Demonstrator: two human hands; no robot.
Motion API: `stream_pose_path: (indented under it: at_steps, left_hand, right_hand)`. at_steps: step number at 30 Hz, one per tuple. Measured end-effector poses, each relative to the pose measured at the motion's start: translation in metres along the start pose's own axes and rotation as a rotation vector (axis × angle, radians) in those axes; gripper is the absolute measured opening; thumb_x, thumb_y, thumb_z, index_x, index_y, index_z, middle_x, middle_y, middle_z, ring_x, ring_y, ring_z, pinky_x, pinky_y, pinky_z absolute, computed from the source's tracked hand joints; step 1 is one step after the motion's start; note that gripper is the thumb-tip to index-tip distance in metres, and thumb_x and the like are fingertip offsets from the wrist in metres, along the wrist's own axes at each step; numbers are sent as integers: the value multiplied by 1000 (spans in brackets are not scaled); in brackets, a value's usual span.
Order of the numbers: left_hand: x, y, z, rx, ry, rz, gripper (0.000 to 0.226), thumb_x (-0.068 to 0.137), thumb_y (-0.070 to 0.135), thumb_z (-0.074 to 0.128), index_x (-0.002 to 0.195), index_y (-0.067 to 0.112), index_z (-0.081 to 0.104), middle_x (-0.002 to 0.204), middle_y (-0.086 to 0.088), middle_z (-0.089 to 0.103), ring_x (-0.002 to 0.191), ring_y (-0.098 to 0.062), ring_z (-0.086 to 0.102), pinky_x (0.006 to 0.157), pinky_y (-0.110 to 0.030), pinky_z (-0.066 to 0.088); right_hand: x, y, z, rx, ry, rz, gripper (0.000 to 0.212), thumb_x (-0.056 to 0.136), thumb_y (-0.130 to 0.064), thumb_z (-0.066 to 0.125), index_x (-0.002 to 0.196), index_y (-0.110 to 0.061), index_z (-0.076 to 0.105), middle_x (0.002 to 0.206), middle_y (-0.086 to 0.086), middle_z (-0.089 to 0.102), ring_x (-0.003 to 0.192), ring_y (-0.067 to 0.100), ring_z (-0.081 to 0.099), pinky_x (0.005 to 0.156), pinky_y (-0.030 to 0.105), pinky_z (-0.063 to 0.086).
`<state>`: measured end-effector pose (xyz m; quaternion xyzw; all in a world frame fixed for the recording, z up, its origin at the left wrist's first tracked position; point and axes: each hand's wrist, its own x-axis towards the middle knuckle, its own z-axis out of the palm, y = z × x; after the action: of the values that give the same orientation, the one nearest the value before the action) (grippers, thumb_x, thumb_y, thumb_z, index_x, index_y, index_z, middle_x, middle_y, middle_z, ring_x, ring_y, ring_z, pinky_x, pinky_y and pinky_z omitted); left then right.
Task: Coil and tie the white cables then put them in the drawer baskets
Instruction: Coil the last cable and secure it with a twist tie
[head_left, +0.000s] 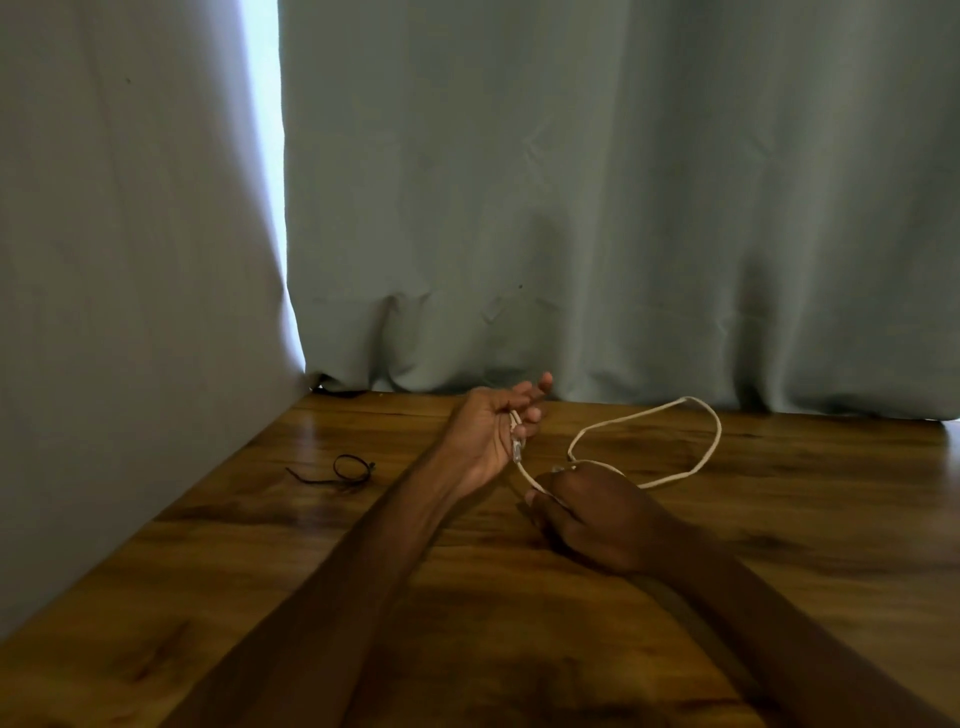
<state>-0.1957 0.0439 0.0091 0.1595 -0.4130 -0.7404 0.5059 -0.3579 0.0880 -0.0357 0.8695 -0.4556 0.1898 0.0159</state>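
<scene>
The left hand (491, 434) is turned palm up, its lower fingers curled round one end of the white cable (718, 432), while the forefinger and thumb point loosely toward 1 o'clock. A clear plug (517, 451) on that end hangs out of the fist toward 6 o'clock. From there a short run of cable drops toward 5 o'clock into the right hand (592, 512), which lies knuckles up on the table (779, 525) and pinches the cable under its bent fingers.

Beyond the right hand the cable sweeps out toward 2 o'clock in one wide, open loop lying flat on the wood, then bends back to the knuckles. It is thin, cream-white and not yet coiled.

At 9 o'clock from the left hand, well apart, a thin black tie (353, 470) lies in a small ring with a loose tail. A grey-green curtain (571, 208) hangs behind the table from 9 to 3 o'clock, with a bright gap at 11 o'clock.
</scene>
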Motion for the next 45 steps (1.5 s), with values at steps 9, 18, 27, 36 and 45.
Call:
stream_pose_path:
  at_steps: [9,18,27,36,45]
  left_hand:
    - [9,-9,-7,106,95,33,63,97,-17,30,156,-5,10,119,-24,66,95,-37,71,83,-45,62]
    - [10,-21,-11,589,29,14,47,94,-11,41,139,-5,52,76,-9,75,63,-18,70,56,-25,55]
    - [-2,-26,-8,784,-138,-87,37,98,34,36,71,17,57,48,2,49,34,-5,31,39,-17,23]
    - [-5,-19,0,370,-444,-439,56,105,58,33,71,16,48,49,11,21,38,-3,13,36,-18,8]
    - [-8,-11,10,-55,-584,-334,32,108,27,35,89,14,57,54,13,27,40,-4,22,41,-18,18]
  right_hand:
    - [-10,-9,-20,97,121,-79,33,98,-37,53,72,-25,69,54,-22,55,55,2,56,52,18,34]
    - [-17,4,-34,303,366,-80,24,91,-34,49,85,-28,72,70,-10,67,62,13,61,57,37,46]
    - [-9,4,-24,134,488,-71,25,105,-37,46,109,-24,68,97,-11,71,85,9,66,74,38,53]
    - [-10,35,-31,-79,545,89,54,102,-58,31,99,-23,72,86,-4,73,76,19,66,64,40,50]
    - [-11,50,-12,66,167,124,19,100,-17,54,92,-29,65,76,-19,62,70,-9,54,67,23,43]
